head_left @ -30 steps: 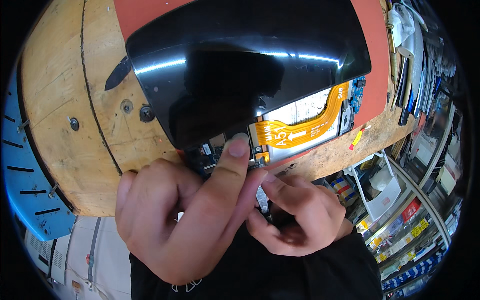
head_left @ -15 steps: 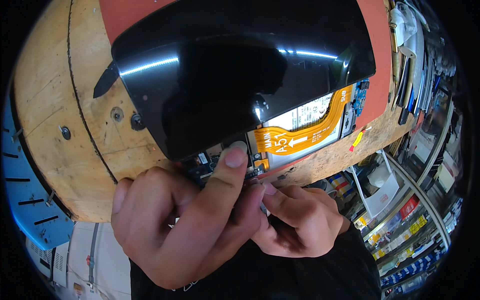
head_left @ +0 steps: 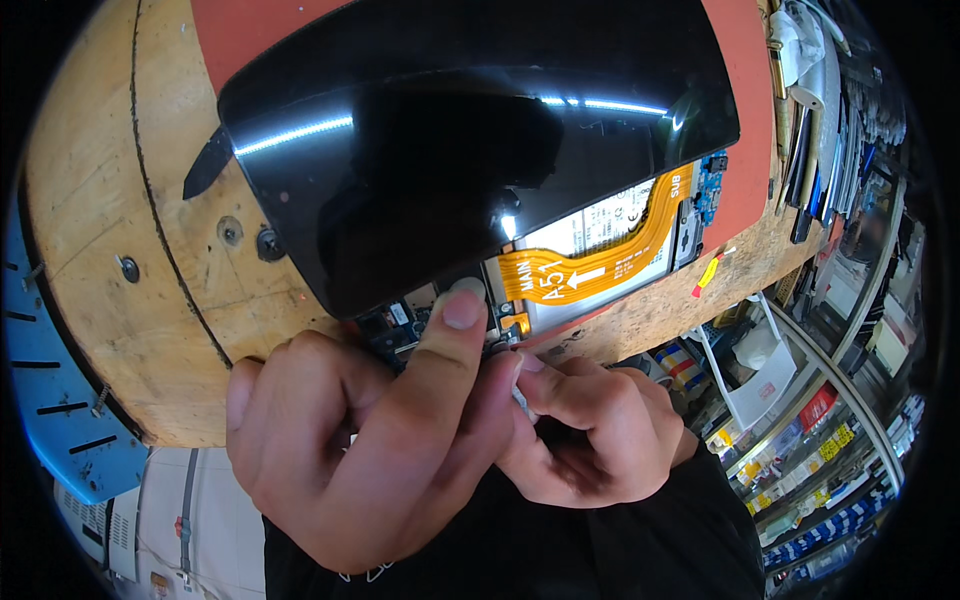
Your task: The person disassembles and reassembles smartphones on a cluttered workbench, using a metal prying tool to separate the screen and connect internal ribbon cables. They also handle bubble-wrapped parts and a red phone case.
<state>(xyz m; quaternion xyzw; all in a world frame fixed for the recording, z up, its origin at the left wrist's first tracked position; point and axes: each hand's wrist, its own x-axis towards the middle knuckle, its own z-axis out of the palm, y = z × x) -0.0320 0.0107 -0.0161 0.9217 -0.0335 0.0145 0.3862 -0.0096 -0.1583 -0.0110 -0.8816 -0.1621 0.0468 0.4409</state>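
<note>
An opened smartphone shows its circuit board (head_left: 400,318), a wide orange flex cable (head_left: 610,278) and a silver-white battery (head_left: 585,235). A glossy black panel (head_left: 420,210), reflecting light strips, lies slantwise over its far part. My left hand (head_left: 370,450) is closed on the phone's near left corner, one fingertip pressed flat on the board. Touching it, my right hand (head_left: 600,430) pinches a small pale piece (head_left: 521,400) at the phone's near edge. Most of that piece is hidden by fingers, so its kind is unclear.
Beneath the phone is a red mat (head_left: 750,130) on a worn wooden bench (head_left: 90,180). A dark pointed blade (head_left: 208,163) sticks out left of the panel. Pens and tools (head_left: 810,150) crowd the right; shelves of packets (head_left: 820,460) stand lower right. A slotted blue piece (head_left: 60,430) borders the left.
The phone, panel and both hands shift very slightly in the picture. More of the pale piece shows between the fingertips now. Both grips stay the same.
</note>
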